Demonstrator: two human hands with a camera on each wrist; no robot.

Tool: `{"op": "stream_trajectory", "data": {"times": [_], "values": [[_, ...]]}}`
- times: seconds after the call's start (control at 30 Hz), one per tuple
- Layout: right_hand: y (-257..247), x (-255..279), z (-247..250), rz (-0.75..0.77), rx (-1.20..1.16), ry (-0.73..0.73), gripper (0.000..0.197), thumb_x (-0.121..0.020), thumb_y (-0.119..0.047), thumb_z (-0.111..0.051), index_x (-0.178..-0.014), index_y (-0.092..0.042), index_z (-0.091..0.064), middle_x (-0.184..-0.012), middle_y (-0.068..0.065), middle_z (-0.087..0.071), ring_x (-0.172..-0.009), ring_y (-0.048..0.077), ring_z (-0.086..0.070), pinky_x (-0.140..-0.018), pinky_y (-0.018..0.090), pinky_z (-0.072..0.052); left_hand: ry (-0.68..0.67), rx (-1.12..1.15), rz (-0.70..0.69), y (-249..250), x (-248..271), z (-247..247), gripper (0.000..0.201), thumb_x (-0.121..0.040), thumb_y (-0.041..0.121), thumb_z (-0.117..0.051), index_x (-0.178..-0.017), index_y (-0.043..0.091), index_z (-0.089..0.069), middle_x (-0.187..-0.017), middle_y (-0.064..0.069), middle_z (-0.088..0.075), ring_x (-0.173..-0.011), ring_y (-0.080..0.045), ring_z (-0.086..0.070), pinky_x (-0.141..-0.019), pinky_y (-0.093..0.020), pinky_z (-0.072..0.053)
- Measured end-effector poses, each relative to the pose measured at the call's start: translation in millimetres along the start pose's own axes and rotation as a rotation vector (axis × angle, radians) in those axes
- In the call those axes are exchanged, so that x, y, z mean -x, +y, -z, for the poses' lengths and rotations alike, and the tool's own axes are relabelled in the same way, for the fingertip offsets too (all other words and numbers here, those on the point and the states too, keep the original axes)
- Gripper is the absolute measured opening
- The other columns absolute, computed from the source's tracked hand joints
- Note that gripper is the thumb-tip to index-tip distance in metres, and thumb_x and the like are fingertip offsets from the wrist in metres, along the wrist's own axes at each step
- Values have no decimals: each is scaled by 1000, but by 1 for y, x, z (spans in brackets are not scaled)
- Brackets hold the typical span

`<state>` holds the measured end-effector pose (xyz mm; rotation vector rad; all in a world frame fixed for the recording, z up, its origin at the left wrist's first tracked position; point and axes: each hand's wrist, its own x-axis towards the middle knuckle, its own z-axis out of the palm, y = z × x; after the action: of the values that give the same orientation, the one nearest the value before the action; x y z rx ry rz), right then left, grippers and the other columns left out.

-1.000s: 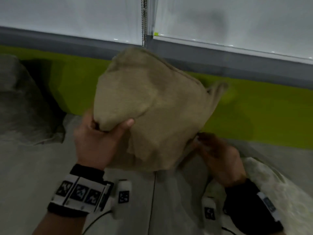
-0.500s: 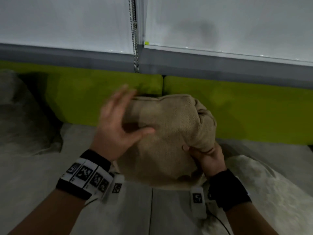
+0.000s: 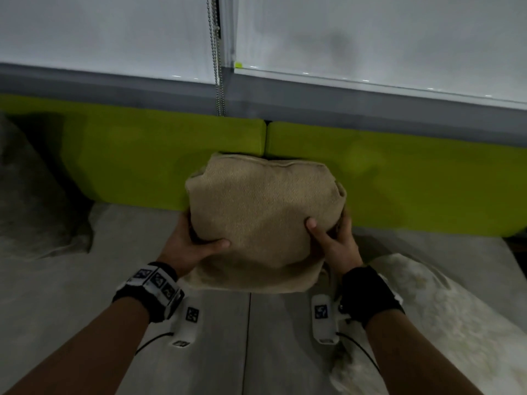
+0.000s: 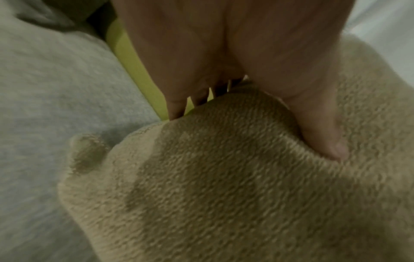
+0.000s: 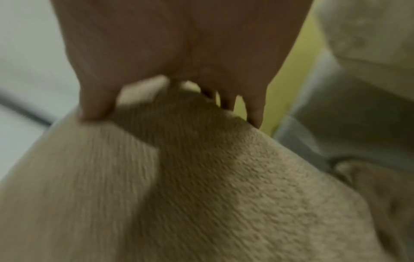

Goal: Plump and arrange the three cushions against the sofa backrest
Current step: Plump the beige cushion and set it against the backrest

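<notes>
2 hands clamp the tan cushion (image 3: 265,218): left hand (image 3: 189,246) and right hand (image 3: 338,243), thumbs on its front, fingers (image 4: 177,108) curled behind. Beyond the fingers, the cushion leans against the green backrest (image 3: 142,155), on the grey seat (image 3: 85,280).

Centre frame: tan knitted square cushion (image 3: 265,220) showing plain beige, ribbed weave, no print. Behind it, lime-green padded sofa backrest (image 3: 142,155) running solid colour. Pale grey fabric seat (image 3: 42,295) reading heathered. Far left: dull grey soft cushion (image 3: 31,201). Lower right: cream mottled fluffy cushion (image 3: 445,317). Black wrist straps (image 3: 154,289) carrying black-and-white square markers.
</notes>
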<state>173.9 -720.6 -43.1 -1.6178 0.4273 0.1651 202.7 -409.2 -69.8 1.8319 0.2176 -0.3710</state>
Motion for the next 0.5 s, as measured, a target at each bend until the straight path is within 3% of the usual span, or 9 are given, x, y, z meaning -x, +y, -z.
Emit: {"op": "stream_trajectory", "data": {"times": [0.1,0.17,0.27,0.37,0.43,0.5], "values": [[2,14,-9,107,-29,37,103,-67,-62,-86,-153,-55,-29,-148,-24,-47,-136,8,-49,-112,39,-44,25,100,-43,0,3,6,114,-55,31,-95,-150,32,-32,-142,15,-51,-127,-6,-51,-108,-40,-44],[5,17,-8,187,-31,66,103,-69,-57,-87,-154,-51,-30,-149,-27,-46,-136,1,-48,-109,33,-45,26,140,-50,-4,2,11,112,-55,28,-96,-148,34,-33,-137,21,-50,-122,2,-50,-102,-34,-46],[6,13,-7,124,54,81,110,-68,-64,-86,-158,-46,-25,-161,-13,-40,-144,13,-44,-114,41,-44,-20,28,9,-16,3,12,110,-63,30,-92,-151,36,-27,-143,17,-45,-129,-9,-47,-103,-34,-43],[1,2,0,54,200,129,98,-74,-82,-63,-158,-43,-29,-161,-5,-41,-144,20,-43,-114,45,-41,-55,103,19,-14,2,17,83,-76,50,-80,-147,44,-38,-140,22,-50,-130,-7,-48,-107,-37,-42],[-8,-3,11,163,384,230,82,-88,-79,-46,-150,-27,-46,-152,5,-50,-137,26,-49,-105,39,-40,31,233,-4,-5,-1,25,58,-82,65,-64,-135,46,-52,-133,24,-57,-128,-7,-51,-105,-34,-42],[-21,-13,27,329,479,353,58,-102,-61,-45,-138,-18,-59,-139,9,-60,-128,27,-55,-98,34,-40,188,218,-89,7,-12,38,44,-90,65,-54,-127,42,-61,-134,14,-61,-127,-13,-55,-107,-40,-44]]}}
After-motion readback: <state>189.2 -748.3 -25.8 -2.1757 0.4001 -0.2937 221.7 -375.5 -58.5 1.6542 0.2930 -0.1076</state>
